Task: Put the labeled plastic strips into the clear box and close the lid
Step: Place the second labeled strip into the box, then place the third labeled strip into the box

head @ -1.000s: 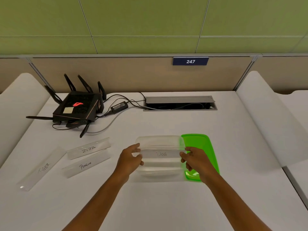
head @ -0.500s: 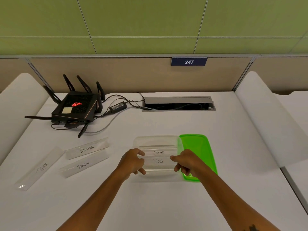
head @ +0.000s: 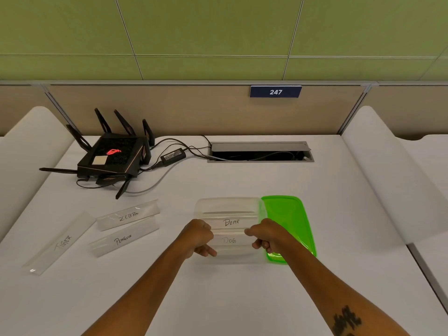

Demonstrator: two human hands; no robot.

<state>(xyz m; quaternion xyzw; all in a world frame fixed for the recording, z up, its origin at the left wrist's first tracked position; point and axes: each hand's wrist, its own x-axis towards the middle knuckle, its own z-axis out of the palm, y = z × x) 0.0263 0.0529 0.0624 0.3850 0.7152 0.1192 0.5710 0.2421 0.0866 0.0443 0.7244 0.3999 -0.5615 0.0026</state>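
The clear box [head: 228,204] stands open in the middle of the white table, with the strips marked BEAR [head: 231,222] and DOG [head: 229,240] lying inside it. My left hand [head: 197,237] pinches the left end of the DOG strip and my right hand [head: 265,235] pinches its right end, both at the box's near side. The green lid [head: 287,219] lies flat against the box's right side. Left of the box, on the table, lie the strips marked ZEBRA [head: 128,215], PENGUIN [head: 123,240] and TIGER [head: 59,243].
A black router [head: 114,155] with antennas and cables sits at the back left. A grey cable hatch [head: 260,151] is set into the table behind the box. White padded dividers flank the table on both sides [head: 392,170].
Both hands have drawn toward me and curled tighter, lowering the DOG strip into the near part of the box. The BEAR strip behind it has come into sight.
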